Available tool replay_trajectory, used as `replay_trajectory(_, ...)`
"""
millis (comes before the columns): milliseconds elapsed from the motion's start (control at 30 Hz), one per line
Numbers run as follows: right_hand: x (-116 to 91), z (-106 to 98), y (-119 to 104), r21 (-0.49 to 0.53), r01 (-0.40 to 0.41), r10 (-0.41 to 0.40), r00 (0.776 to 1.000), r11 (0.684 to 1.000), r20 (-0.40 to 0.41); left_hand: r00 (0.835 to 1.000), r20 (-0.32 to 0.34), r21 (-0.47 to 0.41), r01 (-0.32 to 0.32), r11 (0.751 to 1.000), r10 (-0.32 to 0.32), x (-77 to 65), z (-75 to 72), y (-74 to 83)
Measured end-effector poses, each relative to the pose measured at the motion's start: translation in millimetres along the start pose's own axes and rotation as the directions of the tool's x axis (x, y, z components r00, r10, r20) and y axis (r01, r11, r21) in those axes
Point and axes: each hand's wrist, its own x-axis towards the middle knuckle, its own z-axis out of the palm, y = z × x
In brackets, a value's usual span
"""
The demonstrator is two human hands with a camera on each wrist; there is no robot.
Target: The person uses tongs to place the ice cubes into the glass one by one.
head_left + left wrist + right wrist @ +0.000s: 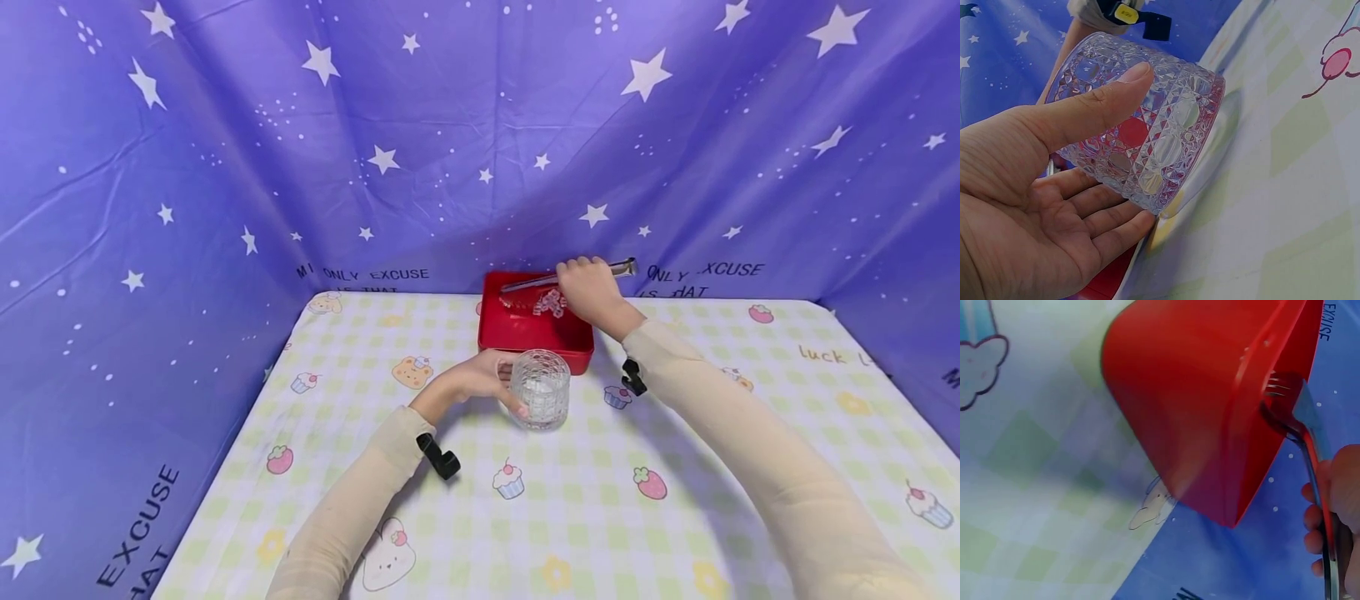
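Observation:
My left hand (480,375) grips a clear cut-patterned glass (542,402) just in front of a red box (517,336). In the left wrist view the thumb (1100,106) presses on the glass's near side, and the other fingers reach round behind and under it. Over the box, my right hand (590,292) grips silver metal tongs (624,267), whose far ends reach in over the rim. One tong end (1282,394) has fork-like tines in the right wrist view. Small clear, pinkish pieces (552,303) lie in the box near the tongs, partly covered by the right hand.
A checked cloth (570,517) with cartoon prints covers the table. Purple star-printed curtains (450,125) hang behind and at both sides, with the box close to the back one. Black straps (438,457) sit on both wrists over cream sleeves.

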Motion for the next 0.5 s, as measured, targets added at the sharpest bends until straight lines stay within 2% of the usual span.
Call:
replay_trajectory(267, -13, 2, 14, 0.033, -0.045, 0.049, 0.990, 0.998, -0.131, 1.000, -0.012, 0.013, 0.008, 1.000, -0.008, -0.3, 0.2, 2.1)
replay_trajectory(500, -22, -2, 24, 0.120, -0.094, 0.120, 0.965, 0.988, -0.232, 1.000, 0.001, 0.002, 0.013, 1.000, -0.013, 1.0, 1.1, 1.9)
